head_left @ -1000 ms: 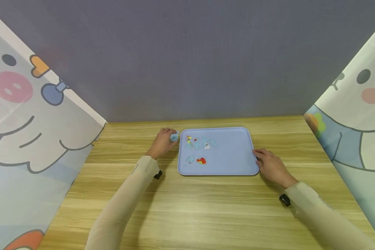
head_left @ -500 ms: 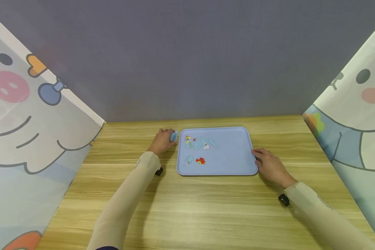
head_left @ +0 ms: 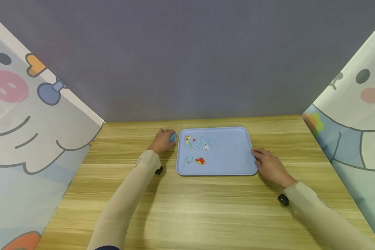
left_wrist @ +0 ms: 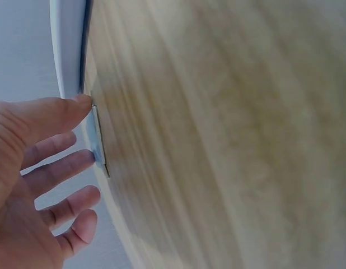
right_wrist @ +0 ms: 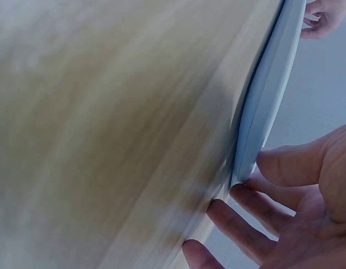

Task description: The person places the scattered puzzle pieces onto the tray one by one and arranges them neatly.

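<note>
My left hand (head_left: 163,140) is low over the table just left of the tray, with a flat light-blue puzzle piece (head_left: 173,138) pinched between thumb and fingertips. In the left wrist view the thumb is at one end of that piece (left_wrist: 97,137) and a fingertip at the other; it lies almost level with the wood. A pale blue tray (head_left: 228,152) stands in front of me. At its right edge, my right hand (head_left: 270,166) holds the rim, the thumb on top and other fingers against the side. Inside the tray's left half lie several thin picture pieces, one of them red (head_left: 200,160).
The wooden table (head_left: 200,208) runs up to a grey panel (head_left: 187,62) at the back. Cartoon-printed sheets (head_left: 50,139) stand along the left and right sides. The tray's raised rim separates the left hand from the pieces inside.
The left hand's piece has turned slightly and shows less of its face. The right hand stays on the tray's edge. The whole head view has shifted a little.
</note>
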### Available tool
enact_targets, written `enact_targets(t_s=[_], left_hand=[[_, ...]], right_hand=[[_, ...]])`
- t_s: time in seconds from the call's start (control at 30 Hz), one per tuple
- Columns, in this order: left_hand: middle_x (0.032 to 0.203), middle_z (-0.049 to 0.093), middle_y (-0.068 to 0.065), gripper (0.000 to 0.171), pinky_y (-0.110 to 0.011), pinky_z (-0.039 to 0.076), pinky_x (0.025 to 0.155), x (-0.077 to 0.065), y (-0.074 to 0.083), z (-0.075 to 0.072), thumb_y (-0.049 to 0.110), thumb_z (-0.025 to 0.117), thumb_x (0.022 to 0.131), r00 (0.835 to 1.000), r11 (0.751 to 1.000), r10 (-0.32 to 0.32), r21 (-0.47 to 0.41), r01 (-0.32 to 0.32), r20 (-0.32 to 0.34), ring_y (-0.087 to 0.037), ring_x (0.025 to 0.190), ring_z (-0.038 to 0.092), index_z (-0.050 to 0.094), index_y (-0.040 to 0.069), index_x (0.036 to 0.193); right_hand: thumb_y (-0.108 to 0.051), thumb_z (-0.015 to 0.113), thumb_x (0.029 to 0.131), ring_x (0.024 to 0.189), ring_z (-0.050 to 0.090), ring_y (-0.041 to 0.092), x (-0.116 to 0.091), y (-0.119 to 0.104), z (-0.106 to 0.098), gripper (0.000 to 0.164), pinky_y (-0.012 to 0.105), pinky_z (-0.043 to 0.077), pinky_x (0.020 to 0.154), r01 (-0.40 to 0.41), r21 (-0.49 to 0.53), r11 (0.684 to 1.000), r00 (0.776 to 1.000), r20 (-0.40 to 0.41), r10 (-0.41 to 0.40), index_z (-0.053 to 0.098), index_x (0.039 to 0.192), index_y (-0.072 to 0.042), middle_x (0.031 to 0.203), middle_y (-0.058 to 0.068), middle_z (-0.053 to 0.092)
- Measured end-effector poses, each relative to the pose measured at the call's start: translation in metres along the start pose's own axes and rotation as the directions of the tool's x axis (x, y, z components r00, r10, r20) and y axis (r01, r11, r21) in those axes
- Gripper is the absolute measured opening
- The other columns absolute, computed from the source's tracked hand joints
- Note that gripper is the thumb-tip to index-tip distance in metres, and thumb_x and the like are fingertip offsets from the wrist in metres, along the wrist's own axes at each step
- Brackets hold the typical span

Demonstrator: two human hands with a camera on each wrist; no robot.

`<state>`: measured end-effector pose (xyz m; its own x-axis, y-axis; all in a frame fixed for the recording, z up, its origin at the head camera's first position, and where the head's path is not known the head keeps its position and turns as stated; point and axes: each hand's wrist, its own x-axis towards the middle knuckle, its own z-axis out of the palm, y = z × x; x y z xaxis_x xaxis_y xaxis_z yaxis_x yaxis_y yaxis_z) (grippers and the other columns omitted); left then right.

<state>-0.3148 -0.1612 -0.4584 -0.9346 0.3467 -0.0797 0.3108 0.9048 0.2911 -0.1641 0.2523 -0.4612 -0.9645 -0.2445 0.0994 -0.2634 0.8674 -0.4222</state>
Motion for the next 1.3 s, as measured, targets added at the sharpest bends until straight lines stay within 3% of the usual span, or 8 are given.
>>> enact_targets(t_s=[0.27,0.57,1.03,1.17,1.3], left_hand=[[0.131,0.051,-0.016,0.047,-0.051,0.035,0.092,-0.003,-0.002,-0.004,0.016,0.067,0.088,1.000,1.000,-0.013,-0.009,0.014,0.006,-0.035,0.109,0.041,0.053,0.006,0.131],[0.132,0.052,-0.014,0.035,-0.052,0.037,0.088,-0.009,-0.009,-0.005,0.006,0.059,0.089,1.000,0.998,0.000,0.069,0.000,0.000,-0.039,0.108,0.042,0.063,0.006,0.123],[0.110,0.059,-0.016,0.035,-0.053,0.040,0.086,-0.014,-0.020,-0.012,0.011,0.070,0.083,1.000,0.999,-0.013,0.029,0.013,-0.008,-0.038,0.102,0.046,0.064,0.001,0.115],[0.110,0.059,-0.018,0.037,-0.050,0.041,0.086,-0.012,-0.020,-0.008,0.007,0.069,0.082,1.000,1.000,-0.014,0.016,0.014,-0.004,-0.037,0.102,0.048,0.061,0.000,0.118],[0.123,0.053,-0.018,0.047,-0.051,0.039,0.089,-0.010,-0.021,-0.005,0.005,0.067,0.083,1.000,1.000,0.016,0.010,-0.016,-0.004,-0.039,0.109,0.044,0.054,0.003,0.129]], right_hand=[[-0.001,0.057,0.090,0.115,0.047,0.044,0.000,-0.001,0.000,0.042,0.061,0.040,0.080,0.001,-0.002,1.000,1.000,-0.003,-0.001,0.051,0.130,0.008,0.127,0.023,0.050],[-0.001,0.057,0.090,0.114,0.047,0.045,-0.001,-0.001,-0.001,0.042,0.061,0.040,0.080,0.006,-0.004,1.000,1.000,-0.007,-0.006,0.051,0.130,0.009,0.127,0.023,0.050],[0.000,0.056,0.089,0.114,0.047,0.045,-0.001,-0.001,-0.002,0.041,0.060,0.041,0.080,0.009,-0.002,1.000,1.000,-0.007,-0.009,0.051,0.129,0.009,0.126,0.024,0.050],[-0.001,0.056,0.089,0.114,0.047,0.045,-0.001,-0.001,-0.002,0.041,0.061,0.040,0.080,0.006,-0.004,1.000,1.000,-0.005,-0.006,0.051,0.129,0.009,0.127,0.024,0.050],[-0.001,0.057,0.090,0.115,0.047,0.045,0.000,-0.002,-0.002,0.041,0.061,0.040,0.082,0.005,-0.005,1.000,1.000,-0.002,-0.005,0.051,0.129,0.009,0.127,0.024,0.050]])
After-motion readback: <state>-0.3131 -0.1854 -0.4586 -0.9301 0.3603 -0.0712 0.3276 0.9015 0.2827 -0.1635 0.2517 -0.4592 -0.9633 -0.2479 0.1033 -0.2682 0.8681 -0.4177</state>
